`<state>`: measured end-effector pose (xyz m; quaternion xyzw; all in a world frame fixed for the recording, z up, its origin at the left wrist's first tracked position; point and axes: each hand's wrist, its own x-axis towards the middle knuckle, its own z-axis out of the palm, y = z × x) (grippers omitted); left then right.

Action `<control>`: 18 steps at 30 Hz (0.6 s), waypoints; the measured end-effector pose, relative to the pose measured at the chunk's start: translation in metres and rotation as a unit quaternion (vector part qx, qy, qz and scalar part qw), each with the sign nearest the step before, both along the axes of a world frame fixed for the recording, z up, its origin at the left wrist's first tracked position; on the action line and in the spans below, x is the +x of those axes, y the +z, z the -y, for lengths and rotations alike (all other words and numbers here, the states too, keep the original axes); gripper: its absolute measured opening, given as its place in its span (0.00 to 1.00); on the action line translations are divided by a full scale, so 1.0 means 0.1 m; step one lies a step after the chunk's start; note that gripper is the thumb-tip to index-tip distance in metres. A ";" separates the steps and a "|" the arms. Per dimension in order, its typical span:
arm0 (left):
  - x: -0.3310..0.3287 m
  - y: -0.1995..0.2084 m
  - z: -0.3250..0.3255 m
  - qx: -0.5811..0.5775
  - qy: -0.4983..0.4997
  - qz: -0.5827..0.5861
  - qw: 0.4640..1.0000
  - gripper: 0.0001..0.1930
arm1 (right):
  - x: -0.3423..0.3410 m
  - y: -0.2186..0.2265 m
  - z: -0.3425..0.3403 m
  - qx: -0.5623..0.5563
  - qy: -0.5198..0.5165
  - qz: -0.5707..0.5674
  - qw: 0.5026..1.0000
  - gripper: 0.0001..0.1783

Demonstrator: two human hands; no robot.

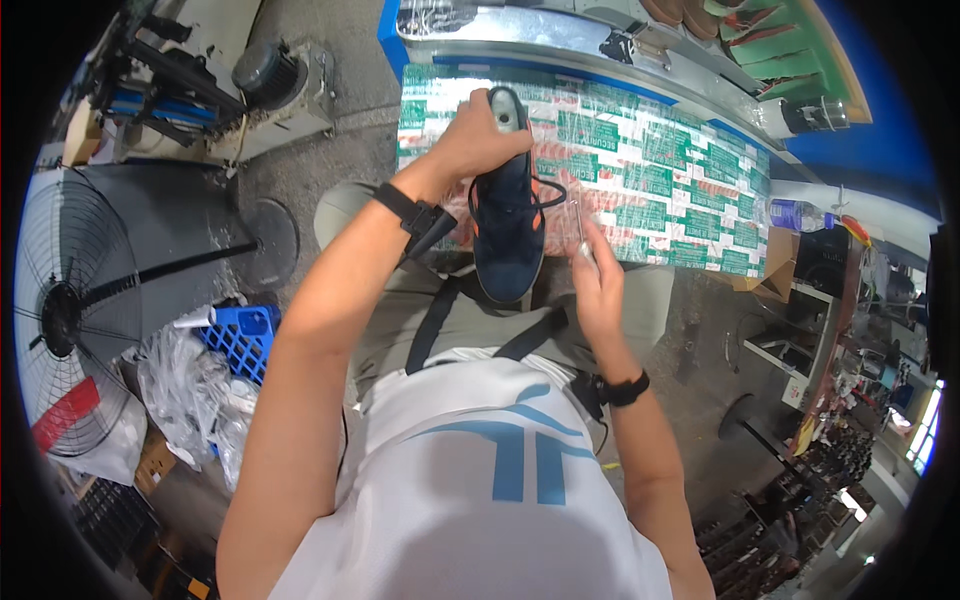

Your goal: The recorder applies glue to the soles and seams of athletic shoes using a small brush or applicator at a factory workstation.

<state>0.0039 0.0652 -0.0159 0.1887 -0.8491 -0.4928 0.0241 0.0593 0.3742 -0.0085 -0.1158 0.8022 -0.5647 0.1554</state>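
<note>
A dark navy lace-up shoe (510,255) with orange patches at its sides points its toe toward me, over the near edge of the wrapped table. My left hand (480,140) is closed around its heel end, the thumb at the opening, where a pale insole shows. A loop of dark lace (552,193) sticks out to the right of the shoe. Just right of the shoe, my right hand (600,285) is closed on a slim metal tool (576,222), held upright and apart from the shoe. Its exact kind is too small to tell.
The table (640,170) has a green, white and red printed cover under clear film. Beyond it runs a blue-edged machine bed (530,35). A purple-labelled bottle (798,215) lies at right. A floor fan (65,315), a blue crate (240,340) and plastic bags (180,375) stand left.
</note>
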 end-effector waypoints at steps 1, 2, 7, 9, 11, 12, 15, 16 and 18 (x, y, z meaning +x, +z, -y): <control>0.05 0.06 -0.01 0.076 0.008 -0.013 0.997 0.47 | -0.09 -0.07 0.07 -0.013 -0.008 -0.007 1.000 0.40; 0.11 0.14 0.00 0.149 0.013 -0.027 0.988 0.43 | -0.20 -0.11 0.18 0.063 0.042 -0.068 0.995 0.38; 0.94 -0.05 0.13 0.528 0.192 0.039 0.826 0.33 | -0.19 -0.18 0.60 0.083 0.118 -0.112 0.983 0.28; 1.39 -0.11 -0.04 0.591 0.171 -0.024 0.788 0.37 | -0.06 0.19 0.64 0.046 0.177 0.007 0.983 0.29; 1.59 -0.15 -0.20 0.492 0.161 -0.060 0.854 0.36 | 0.03 0.23 0.69 0.038 0.190 -0.012 0.981 0.32; 1.56 -0.19 -0.22 0.485 0.158 -0.059 0.858 0.35 | 0.02 0.12 0.68 0.031 0.177 -0.014 0.984 0.32; 1.40 -0.05 -0.14 0.495 0.205 -0.006 0.844 0.31 | -0.20 -0.10 0.62 0.073 0.143 -0.129 0.979 0.39; 1.36 0.03 -0.12 0.449 0.227 -0.007 0.864 0.29 | -0.37 -0.11 0.60 0.066 0.136 -0.131 0.980 0.39; 1.22 0.17 -0.02 0.401 0.246 -0.004 0.882 0.27 | -0.74 -0.17 0.45 0.162 0.088 -0.305 0.934 0.43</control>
